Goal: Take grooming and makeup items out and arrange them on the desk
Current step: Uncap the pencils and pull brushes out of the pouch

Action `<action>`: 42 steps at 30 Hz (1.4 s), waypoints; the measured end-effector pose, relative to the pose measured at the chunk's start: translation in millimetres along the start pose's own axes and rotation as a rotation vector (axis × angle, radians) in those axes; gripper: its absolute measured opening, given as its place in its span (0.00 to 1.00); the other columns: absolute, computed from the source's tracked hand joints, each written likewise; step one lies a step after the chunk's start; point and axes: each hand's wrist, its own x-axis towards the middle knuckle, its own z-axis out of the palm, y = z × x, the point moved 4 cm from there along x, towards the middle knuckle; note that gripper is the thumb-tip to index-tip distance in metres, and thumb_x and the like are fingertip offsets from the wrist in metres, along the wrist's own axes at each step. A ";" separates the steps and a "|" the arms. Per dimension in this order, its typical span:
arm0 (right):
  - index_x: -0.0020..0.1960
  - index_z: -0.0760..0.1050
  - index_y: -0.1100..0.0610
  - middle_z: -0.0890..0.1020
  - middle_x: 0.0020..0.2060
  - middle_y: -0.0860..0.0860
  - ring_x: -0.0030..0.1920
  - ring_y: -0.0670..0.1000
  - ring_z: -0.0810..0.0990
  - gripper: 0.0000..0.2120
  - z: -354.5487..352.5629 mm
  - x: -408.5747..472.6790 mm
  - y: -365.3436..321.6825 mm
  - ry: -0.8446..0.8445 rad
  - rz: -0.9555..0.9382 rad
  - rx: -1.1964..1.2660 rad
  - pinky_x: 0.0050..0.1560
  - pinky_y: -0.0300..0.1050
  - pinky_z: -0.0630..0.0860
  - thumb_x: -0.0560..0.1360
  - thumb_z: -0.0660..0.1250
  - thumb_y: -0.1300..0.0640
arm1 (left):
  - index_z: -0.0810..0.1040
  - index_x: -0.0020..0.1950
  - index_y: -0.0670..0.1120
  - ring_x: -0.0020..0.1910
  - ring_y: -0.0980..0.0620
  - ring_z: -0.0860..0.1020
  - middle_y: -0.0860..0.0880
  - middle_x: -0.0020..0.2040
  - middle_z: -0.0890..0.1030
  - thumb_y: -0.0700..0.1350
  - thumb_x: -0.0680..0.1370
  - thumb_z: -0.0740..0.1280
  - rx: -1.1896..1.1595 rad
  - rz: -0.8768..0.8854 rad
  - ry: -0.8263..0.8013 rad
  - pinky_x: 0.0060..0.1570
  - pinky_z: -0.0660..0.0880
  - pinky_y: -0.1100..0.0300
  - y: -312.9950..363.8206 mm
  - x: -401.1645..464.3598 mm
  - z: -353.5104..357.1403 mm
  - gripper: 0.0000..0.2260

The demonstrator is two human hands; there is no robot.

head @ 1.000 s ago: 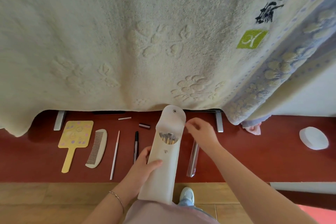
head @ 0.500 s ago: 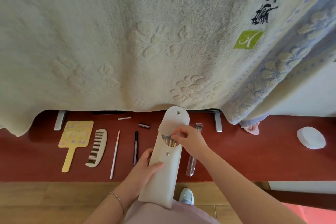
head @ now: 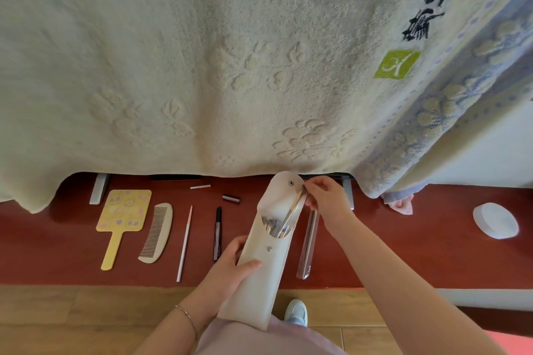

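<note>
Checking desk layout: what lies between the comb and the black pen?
In the head view, one thing: a thin white stick with a pinkish tip lies lengthwise on the red desk, between the comb and the black pen, apart from both.

On the desk [head: 403, 253], a mirror [head: 122, 215], comb [head: 158, 232], stick [head: 184, 242] and pen [head: 217, 232] are laid left to right; a pouch [head: 265, 262] is held right of them, a tube [head: 308, 245] beyond it.

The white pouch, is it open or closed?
Open: the white pouch has its flap flipped up, with metal tools showing inside.
</note>
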 end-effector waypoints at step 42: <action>0.55 0.78 0.48 0.80 0.45 0.42 0.47 0.44 0.78 0.10 35.2 -21.7 13.1 -0.209 -0.208 -0.316 0.46 0.34 0.72 0.74 0.67 0.55 | 0.72 0.60 0.52 0.46 0.46 0.83 0.46 0.49 0.83 0.42 0.75 0.66 -0.136 -0.098 0.074 0.41 0.79 0.52 -2.0 11.7 -10.3 0.14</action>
